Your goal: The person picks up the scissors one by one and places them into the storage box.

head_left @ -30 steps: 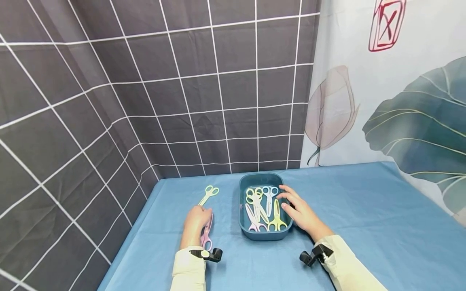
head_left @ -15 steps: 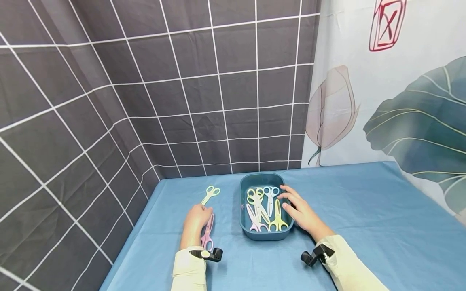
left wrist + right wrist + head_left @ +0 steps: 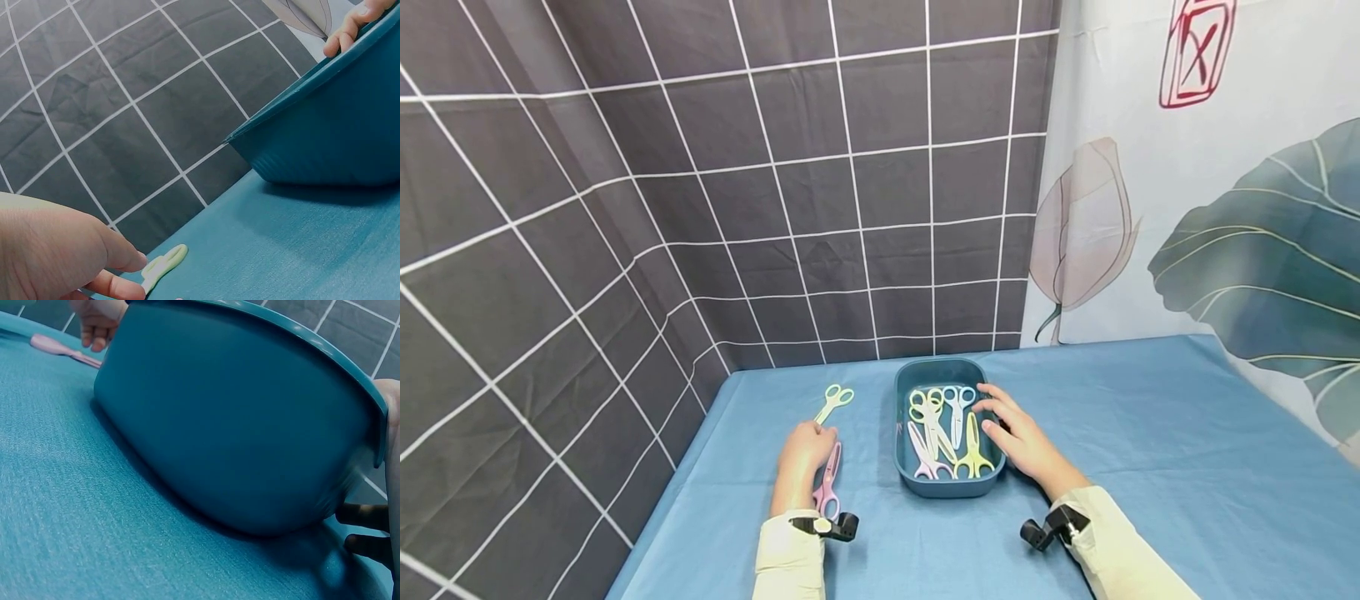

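Pale green scissors (image 3: 828,408) lie flat on the blue cloth (image 3: 880,550), left of the tray (image 3: 949,490) and apart from it. Long axis runs away from the person, slanting slightly right; finger loops at the far end, blades at the near end and covered by the left hand (image 3: 805,452).

Left hand clearly the nearer: scissors begin right at its fingertips and point on ahead of it. Its fingers are bent downward, thumb and finger close about the blade end. Left wrist view cuts off low here, so whether they actually pinch the blades cannot be told.

Pink scissors (image 3: 829,475) lie just to the right of the same hand and wrist, roughly lengthwise, one loop toward the person.

Right hand (image 3: 1026,442) sits across the tray, at its right rim: fingers relaxed and spread over the edge, no scissors in them. From there the pale green scissors are well off, with the whole tray between.

Inside the tray, several pairs: yellow scissors (image 3: 973,456) nearest the right hand, loops toward the person; blue scissors (image 3: 957,406) behind, loops pointing away.
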A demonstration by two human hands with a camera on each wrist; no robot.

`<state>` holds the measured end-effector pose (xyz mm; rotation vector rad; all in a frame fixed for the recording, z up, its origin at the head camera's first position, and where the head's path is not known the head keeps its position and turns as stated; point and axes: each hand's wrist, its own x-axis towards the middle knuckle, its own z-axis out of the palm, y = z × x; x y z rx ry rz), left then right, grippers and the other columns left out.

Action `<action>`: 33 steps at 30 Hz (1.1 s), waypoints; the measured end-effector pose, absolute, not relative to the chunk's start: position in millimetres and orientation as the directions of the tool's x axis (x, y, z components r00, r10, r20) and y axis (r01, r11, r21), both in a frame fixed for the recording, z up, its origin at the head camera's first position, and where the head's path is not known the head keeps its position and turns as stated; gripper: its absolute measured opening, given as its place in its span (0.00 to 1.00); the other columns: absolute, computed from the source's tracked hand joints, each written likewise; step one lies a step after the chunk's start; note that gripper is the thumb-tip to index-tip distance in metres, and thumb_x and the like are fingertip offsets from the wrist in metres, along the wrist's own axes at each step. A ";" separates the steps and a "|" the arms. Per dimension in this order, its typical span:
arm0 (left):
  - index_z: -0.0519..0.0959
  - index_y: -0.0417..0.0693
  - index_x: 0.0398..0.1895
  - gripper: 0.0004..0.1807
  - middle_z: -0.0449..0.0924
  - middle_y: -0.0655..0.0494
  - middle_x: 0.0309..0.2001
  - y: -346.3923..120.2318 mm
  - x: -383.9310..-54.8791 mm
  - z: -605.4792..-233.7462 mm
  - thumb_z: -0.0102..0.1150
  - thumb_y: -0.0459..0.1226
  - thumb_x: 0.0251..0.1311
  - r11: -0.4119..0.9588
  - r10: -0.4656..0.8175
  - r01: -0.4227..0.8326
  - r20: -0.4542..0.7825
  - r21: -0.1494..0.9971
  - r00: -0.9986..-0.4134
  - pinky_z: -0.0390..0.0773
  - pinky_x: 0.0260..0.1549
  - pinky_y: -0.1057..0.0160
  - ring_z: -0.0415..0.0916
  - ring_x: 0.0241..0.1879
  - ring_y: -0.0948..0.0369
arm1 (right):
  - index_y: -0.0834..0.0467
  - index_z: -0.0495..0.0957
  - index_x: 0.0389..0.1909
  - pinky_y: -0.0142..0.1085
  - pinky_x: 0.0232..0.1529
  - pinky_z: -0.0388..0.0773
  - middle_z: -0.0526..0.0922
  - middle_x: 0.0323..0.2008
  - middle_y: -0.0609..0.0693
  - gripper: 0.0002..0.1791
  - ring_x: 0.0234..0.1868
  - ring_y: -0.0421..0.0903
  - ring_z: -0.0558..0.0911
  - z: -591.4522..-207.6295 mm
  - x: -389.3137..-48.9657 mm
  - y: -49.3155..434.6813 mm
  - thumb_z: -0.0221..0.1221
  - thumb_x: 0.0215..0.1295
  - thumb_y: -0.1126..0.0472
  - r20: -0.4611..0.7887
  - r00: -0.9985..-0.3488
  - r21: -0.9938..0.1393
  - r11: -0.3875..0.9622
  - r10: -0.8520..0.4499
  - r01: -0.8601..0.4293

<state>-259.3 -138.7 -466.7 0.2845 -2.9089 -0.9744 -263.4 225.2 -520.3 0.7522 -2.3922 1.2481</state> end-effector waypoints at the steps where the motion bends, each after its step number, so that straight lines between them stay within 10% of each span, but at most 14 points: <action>1: 0.77 0.43 0.26 0.14 0.75 0.49 0.25 -138.8 -259.3 -466.8 0.56 0.43 0.66 0.782 -0.196 -0.156 0.000 0.603 -0.981 0.73 0.31 0.52 0.72 0.28 0.52 | 0.62 0.78 0.55 0.65 0.64 0.63 0.64 0.73 0.61 0.13 0.71 0.65 0.65 -520.3 -263.5 225.2 0.54 0.73 0.66 0.519 -0.802 -0.649 0.474 -0.297 -0.596; 15: 0.78 0.43 0.29 0.10 0.78 0.47 0.28 -138.5 -262.1 -470.3 0.56 0.41 0.64 0.767 -0.261 -0.151 0.087 0.623 -0.961 0.76 0.34 0.48 0.76 0.30 0.49 | 0.63 0.78 0.55 0.66 0.63 0.63 0.64 0.73 0.61 0.13 0.71 0.66 0.65 -519.6 -262.8 225.2 0.54 0.73 0.66 0.517 -0.802 -0.648 0.475 -0.299 -0.595; 33: 0.69 0.27 0.67 0.31 0.68 0.28 0.66 -145.7 -277.6 -485.2 0.58 0.37 0.64 0.747 -0.236 -0.047 0.198 0.663 -0.951 0.66 0.66 0.42 0.66 0.66 0.35 | 0.62 0.78 0.55 0.67 0.64 0.61 0.63 0.73 0.61 0.13 0.72 0.66 0.63 -520.4 -262.1 224.4 0.53 0.74 0.66 0.502 -0.812 -0.653 0.486 -0.298 -0.581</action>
